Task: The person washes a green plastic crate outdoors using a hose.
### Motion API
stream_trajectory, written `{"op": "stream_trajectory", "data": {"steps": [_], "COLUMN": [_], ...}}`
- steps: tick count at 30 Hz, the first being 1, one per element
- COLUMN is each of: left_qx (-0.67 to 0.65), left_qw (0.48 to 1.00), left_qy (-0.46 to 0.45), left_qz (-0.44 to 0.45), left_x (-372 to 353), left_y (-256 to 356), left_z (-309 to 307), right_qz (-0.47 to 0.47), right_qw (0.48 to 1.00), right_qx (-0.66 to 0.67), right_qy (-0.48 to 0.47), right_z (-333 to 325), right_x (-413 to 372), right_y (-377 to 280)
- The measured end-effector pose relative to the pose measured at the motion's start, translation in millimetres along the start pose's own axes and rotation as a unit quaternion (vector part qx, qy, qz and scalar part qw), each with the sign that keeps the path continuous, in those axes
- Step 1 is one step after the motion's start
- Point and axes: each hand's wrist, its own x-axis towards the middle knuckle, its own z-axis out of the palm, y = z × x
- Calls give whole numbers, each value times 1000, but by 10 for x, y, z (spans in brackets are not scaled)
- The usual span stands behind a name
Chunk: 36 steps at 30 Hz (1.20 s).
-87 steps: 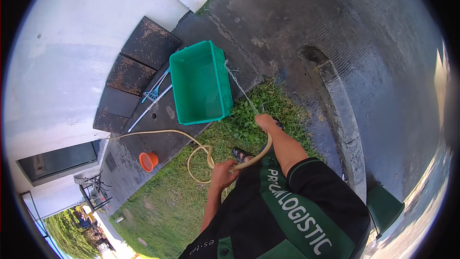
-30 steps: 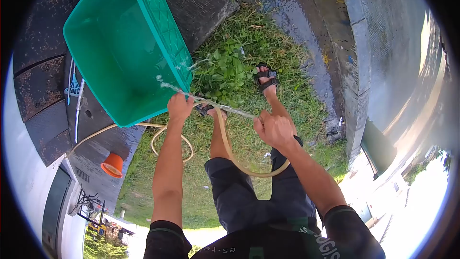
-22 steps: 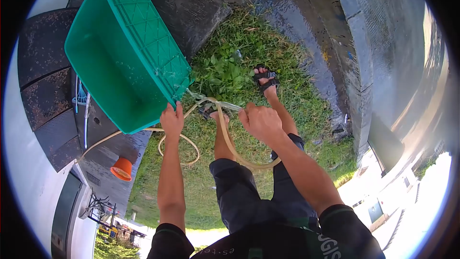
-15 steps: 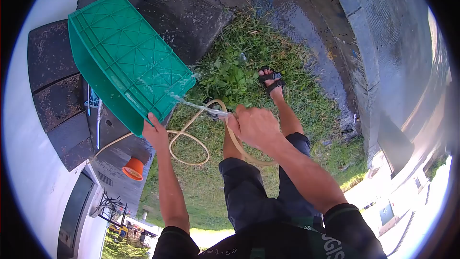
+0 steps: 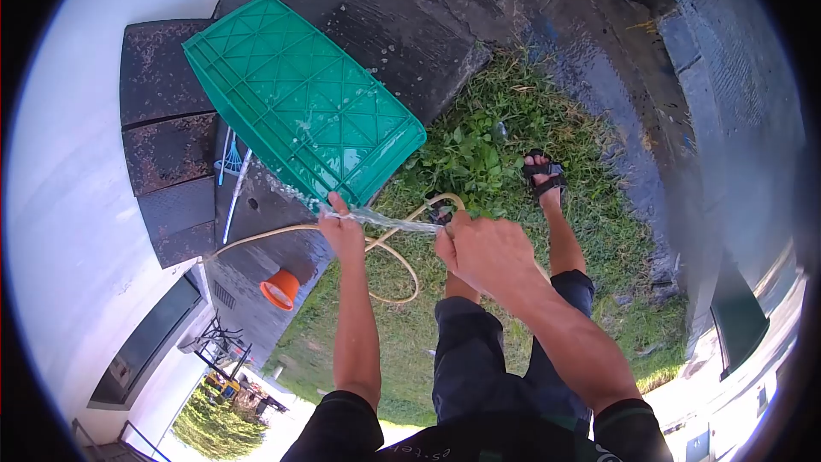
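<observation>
My left hand (image 5: pixel 344 235) grips the near edge of a green plastic crate (image 5: pixel 316 103), which is tilted so its ribbed underside faces up. Wet patches and droplets show on that underside. In my right hand (image 5: pixel 487 248) is the end of a pale yellow hose (image 5: pixel 406 274), the fingers closed round it. A jet of water (image 5: pixel 398 222) shoots leftward from it, past my left hand and onto the crate's near corner. The hose's mouth is hidden by my thumb and fingers.
An orange pot (image 5: pixel 280 289) lies on the concrete at the left. Dark slabs (image 5: pixel 171 154) line the white wall, with a blue rake (image 5: pixel 229 162) beside them. Grass (image 5: pixel 590 197) and leafy weeds surround my sandalled feet. A concrete channel (image 5: pixel 633 111) runs along the right.
The view has shifted, so everything sits further right. The crate is tipped flatter, with less of its side visible. The water jet has swung from the crate's right part to its near corner by my left hand.
</observation>
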Motion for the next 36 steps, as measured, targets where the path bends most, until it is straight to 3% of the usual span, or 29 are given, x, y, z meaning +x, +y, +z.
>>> {"op": "stream_trajectory", "data": {"steps": [1,2,4,8,12,14,16,18,20,24,26,27,29,30,32,34,36], "left_qx": [-3,-4,-22,-3,-81,-24,7,20,75,181,306,300,466,463,485,423,294], "left_qw": [997,997,998,991,988,1000,1000,996,994,975,936,937,865,866,831,856,934], "left_qy": [46,47,62,132,127,6,-24,-64,-84,-131,-156,-164,-152,-165,-186,-138,-146], "left_qz": [69,69,-23,7,-24,-16,5,-62,3,-4,-73,-70,-103,-90,-200,-264,-138], "left_x": [-28,-62,-100,-28,-83,-250,-455,-579,-683,-929,-1049,-1083,-1044,-956,-795,-455,-104], "left_y": [44,104,182,117,97,-106,-452,-531,-944,-1380,-1739,-1818,-1976,-2101,-2316,-2085,-1917], "left_z": [81,122,144,24,-399,-620,-770,-994,-1092,-1210,-1245,-1219,-1138,-1082,-958,-716,-517], "right_qz": [1,0,21,12,25,26,32,30,27,79,109,125,134,135,180,149,158], "right_qw": [1000,1000,999,998,999,999,999,999,998,996,992,989,986,983,977,977,976], "right_qx": [-6,-7,-22,-36,-13,-1,-10,-13,-17,6,-19,-32,-48,-59,-54,-89,-98], "right_qy": [-9,-9,14,42,41,46,35,43,53,50,58,66,90,111,104,126,118], "right_z": [-7,-26,-65,-110,-179,-221,-244,-237,-254,-321,-286,-294,-254,-256,-281,-236,-134], "right_x": [18,47,101,108,80,78,88,82,126,157,158,151,141,124,91,57,50], "right_y": [3,6,-4,75,75,23,-27,-38,-31,52,210,271,482,544,620,726,768]}}
